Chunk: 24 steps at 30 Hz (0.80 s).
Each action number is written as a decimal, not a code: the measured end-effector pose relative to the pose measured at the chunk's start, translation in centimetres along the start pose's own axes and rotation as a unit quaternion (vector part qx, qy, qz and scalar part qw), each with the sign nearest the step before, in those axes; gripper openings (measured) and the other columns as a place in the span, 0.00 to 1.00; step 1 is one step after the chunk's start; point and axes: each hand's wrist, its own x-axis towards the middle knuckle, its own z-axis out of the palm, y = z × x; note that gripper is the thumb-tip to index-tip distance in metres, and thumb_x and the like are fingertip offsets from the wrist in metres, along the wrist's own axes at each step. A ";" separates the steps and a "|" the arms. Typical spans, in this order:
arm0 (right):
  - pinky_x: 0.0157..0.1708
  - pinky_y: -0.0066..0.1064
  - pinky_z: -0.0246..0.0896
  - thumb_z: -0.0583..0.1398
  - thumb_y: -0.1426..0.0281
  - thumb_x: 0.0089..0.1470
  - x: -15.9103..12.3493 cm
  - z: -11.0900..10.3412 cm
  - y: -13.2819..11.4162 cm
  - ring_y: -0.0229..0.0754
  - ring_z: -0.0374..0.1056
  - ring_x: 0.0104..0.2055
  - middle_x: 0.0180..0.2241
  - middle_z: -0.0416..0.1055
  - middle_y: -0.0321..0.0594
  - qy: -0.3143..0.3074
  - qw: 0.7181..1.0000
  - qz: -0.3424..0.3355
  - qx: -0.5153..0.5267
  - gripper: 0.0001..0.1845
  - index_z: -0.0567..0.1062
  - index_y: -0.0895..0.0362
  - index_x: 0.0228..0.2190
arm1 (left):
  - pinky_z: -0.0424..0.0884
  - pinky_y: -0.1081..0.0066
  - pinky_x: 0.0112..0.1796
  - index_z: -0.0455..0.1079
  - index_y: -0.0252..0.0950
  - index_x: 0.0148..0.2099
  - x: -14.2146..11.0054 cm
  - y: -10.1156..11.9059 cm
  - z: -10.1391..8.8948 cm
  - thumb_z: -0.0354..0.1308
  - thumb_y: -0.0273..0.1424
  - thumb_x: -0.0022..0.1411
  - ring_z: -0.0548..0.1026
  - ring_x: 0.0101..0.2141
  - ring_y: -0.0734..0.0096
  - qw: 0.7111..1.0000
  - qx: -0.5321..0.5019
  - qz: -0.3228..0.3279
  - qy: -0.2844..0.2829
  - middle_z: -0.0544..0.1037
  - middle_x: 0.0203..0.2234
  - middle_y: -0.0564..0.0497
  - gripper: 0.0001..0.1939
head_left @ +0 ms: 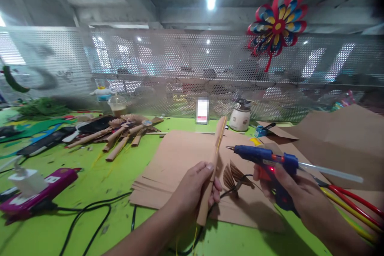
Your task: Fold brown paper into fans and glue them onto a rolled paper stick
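My left hand (199, 182) is wrapped round a rolled tube of brown kraft paper (207, 198), held upright at a slant. A yellow string runs along the tube's upper part and trails from its lower end. In my right hand (285, 188) is a blue hot glue gun (255, 154) with a lit red light and a clear glue stick (333, 172) poking out the back. Its nozzle points left, close to the tube but apart from it. Beneath both hands lie stacked brown paper sheets (177, 156). A pleated brown paper piece (232, 174) rests on the stack.
Several finished-looking paper rolls (120, 140) lie at left on the green table (99, 184). A purple power strip (51, 188) and black cord (87, 207) sit nearer. Behind stand a drink cup (117, 106) and a bottle (240, 117). Red- and yellow-handled tools (354, 198) lie right.
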 end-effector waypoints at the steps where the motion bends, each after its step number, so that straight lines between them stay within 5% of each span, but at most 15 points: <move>1: 0.23 0.27 0.60 0.54 0.48 0.55 0.1 -0.1 0.2 0.38 0.64 0.24 0.22 0.70 0.41 0.003 1.000 -0.009 -0.014 0.26 0.75 0.58 0.30 | 0.60 0.78 0.20 0.61 0.34 0.33 -0.1 -0.1 0.1 0.54 0.41 0.61 0.68 0.18 0.78 1.000 0.005 -0.005 -0.005 0.72 0.23 0.50 0.15; 13: 0.21 0.28 0.65 0.56 0.48 0.52 -0.4 -0.7 1.7 0.42 0.68 0.24 0.25 0.73 0.43 0.031 0.997 -0.001 -0.069 0.24 0.78 0.56 0.32 | 0.59 0.79 0.19 0.63 0.34 0.35 -0.3 -0.5 0.1 0.54 0.42 0.61 0.67 0.18 0.79 0.998 -0.030 -0.043 0.016 0.72 0.24 0.50 0.15; 18: 0.27 0.30 0.71 0.60 0.53 0.51 -0.5 -1.0 2.5 0.47 0.72 0.30 0.29 0.77 0.43 -0.021 0.995 0.002 -0.093 0.18 0.80 0.53 0.29 | 0.59 0.79 0.20 0.64 0.34 0.38 -0.6 -0.5 0.3 0.53 0.42 0.62 0.67 0.19 0.78 0.998 -0.037 -0.042 0.035 0.72 0.24 0.49 0.14; 24: 0.36 0.38 0.74 0.64 0.58 0.47 -1.3 -1.2 3.4 0.55 0.73 0.41 0.37 0.79 0.42 -0.005 0.997 -0.045 -0.058 0.14 0.81 0.48 0.36 | 0.59 0.78 0.20 0.62 0.35 0.34 -0.5 -0.3 0.3 0.54 0.42 0.61 0.67 0.19 0.78 0.998 -0.030 -0.040 0.037 0.72 0.24 0.49 0.14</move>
